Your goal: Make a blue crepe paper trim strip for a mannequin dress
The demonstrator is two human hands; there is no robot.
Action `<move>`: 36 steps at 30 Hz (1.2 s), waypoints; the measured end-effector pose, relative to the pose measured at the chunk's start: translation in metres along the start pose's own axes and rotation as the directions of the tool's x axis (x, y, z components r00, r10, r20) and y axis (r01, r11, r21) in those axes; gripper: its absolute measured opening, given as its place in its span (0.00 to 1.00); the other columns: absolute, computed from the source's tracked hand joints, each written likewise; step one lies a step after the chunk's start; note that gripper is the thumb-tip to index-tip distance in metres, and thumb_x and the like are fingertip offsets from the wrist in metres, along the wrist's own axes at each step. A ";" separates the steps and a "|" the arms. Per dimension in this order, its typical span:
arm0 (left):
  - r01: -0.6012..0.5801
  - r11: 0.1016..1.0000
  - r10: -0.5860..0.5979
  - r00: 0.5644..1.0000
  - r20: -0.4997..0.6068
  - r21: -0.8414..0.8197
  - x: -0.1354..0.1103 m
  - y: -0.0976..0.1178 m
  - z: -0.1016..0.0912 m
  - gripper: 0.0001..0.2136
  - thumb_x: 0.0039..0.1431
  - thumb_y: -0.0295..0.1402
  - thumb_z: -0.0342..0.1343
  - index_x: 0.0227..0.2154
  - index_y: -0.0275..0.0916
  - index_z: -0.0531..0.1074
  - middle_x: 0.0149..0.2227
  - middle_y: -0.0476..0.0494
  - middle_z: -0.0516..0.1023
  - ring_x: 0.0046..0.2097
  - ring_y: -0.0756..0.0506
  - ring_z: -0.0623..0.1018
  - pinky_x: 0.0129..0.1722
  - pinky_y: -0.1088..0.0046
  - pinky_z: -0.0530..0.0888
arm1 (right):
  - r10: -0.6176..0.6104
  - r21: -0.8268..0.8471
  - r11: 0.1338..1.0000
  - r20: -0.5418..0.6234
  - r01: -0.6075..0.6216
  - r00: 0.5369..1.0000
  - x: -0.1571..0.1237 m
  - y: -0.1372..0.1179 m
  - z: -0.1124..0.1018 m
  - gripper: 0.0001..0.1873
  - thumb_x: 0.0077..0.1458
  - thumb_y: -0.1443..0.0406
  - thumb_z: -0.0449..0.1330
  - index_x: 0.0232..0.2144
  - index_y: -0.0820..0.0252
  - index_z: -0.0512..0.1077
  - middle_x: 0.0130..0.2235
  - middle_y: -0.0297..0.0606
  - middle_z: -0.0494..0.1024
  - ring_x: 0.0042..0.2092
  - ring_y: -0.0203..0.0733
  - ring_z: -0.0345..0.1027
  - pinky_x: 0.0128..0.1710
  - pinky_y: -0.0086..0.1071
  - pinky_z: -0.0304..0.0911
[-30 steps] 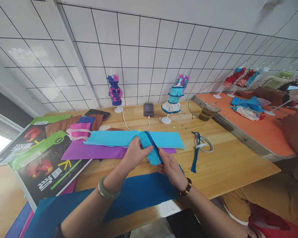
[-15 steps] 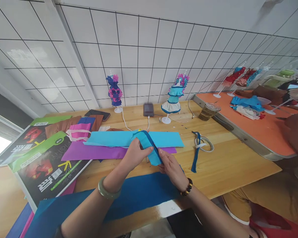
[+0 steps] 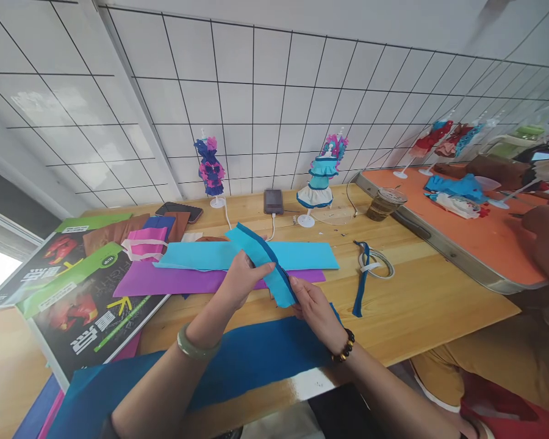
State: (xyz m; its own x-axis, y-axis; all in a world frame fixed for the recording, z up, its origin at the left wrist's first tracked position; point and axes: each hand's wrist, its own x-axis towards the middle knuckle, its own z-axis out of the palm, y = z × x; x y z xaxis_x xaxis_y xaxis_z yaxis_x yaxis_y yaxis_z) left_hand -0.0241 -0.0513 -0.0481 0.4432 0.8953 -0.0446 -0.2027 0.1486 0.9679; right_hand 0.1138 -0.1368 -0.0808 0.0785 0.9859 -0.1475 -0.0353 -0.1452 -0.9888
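Both my hands hold a light blue paper strip with a dark blue edge (image 3: 261,259), lifted a little over the wooden table (image 3: 421,305). My left hand (image 3: 240,278) pinches its middle with closed fingers. Fingers pressed together, my right hand (image 3: 313,306) grips its near end. Under the strip lie a light blue sheet (image 3: 201,255) and a purple sheet (image 3: 174,280). A dark blue sheet (image 3: 256,360) lies at the table's near edge below my wrists.
Two paper-dress figures (image 3: 209,169) (image 3: 321,177) stand by the tiled wall, with a power bank (image 3: 273,201) and a phone (image 3: 179,210). A dark blue strip and tape ring (image 3: 370,267) lie right. Printed packs (image 3: 80,299) lie left. Another person's hand (image 3: 546,241) is over the orange tray (image 3: 466,244).
The strip's far end has unfolded and swung up and to the left, so it now shows longer. My left hand slid slightly left along it. My right hand stayed put.
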 end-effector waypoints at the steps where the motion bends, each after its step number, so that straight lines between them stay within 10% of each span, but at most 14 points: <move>1: 0.001 1.000 -0.001 1.000 0.002 0.000 0.000 0.000 0.000 0.26 0.43 0.32 0.63 0.48 0.37 0.64 0.32 0.50 0.72 0.37 0.48 0.72 0.40 0.68 0.70 | 0.005 0.002 1.000 0.001 -0.005 1.000 -0.001 -0.001 0.000 0.22 0.55 0.46 0.48 0.23 0.56 0.55 0.20 0.25 0.47 0.20 0.31 0.40 0.18 0.28 0.38; 15: -0.049 0.990 0.040 0.997 0.069 0.134 -0.002 -0.002 0.001 0.10 0.45 0.32 0.61 0.28 0.37 0.65 0.28 0.50 0.71 0.32 0.49 0.71 0.33 0.71 0.70 | 0.094 0.070 0.993 -0.016 -0.092 0.995 -0.006 -0.009 0.000 0.23 0.53 0.46 0.49 0.21 0.56 0.56 0.18 0.26 0.51 0.20 0.32 0.44 0.18 0.28 0.45; 31: 0.002 0.997 -0.004 0.999 0.033 0.076 -0.005 -0.002 0.006 0.20 0.44 0.31 0.62 0.42 0.37 0.67 0.30 0.49 0.73 0.35 0.47 0.73 0.35 0.70 0.71 | 0.103 0.022 0.995 -0.072 -0.101 0.992 -0.005 -0.009 0.001 0.22 0.53 0.45 0.49 0.23 0.56 0.62 0.19 0.29 0.58 0.21 0.34 0.51 0.18 0.28 0.54; 36: -0.004 0.992 -0.004 0.998 0.064 0.129 -0.006 -0.004 0.008 0.10 0.45 0.31 0.61 0.32 0.36 0.69 0.30 0.49 0.73 0.35 0.48 0.72 0.36 0.71 0.71 | 0.098 0.005 0.995 -0.094 -0.098 0.991 -0.006 -0.009 0.002 0.22 0.53 0.45 0.49 0.24 0.56 0.63 0.20 0.29 0.58 0.22 0.34 0.52 0.19 0.28 0.57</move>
State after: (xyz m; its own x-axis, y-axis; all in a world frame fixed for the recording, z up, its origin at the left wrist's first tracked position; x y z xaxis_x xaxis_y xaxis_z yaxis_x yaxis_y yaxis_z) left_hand -0.0185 -0.0605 -0.0492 0.4989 0.8660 -0.0330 -0.0898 0.0895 0.9919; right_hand 0.1121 -0.1408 -0.0713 0.1683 0.9548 -0.2449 -0.0476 -0.2403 -0.9695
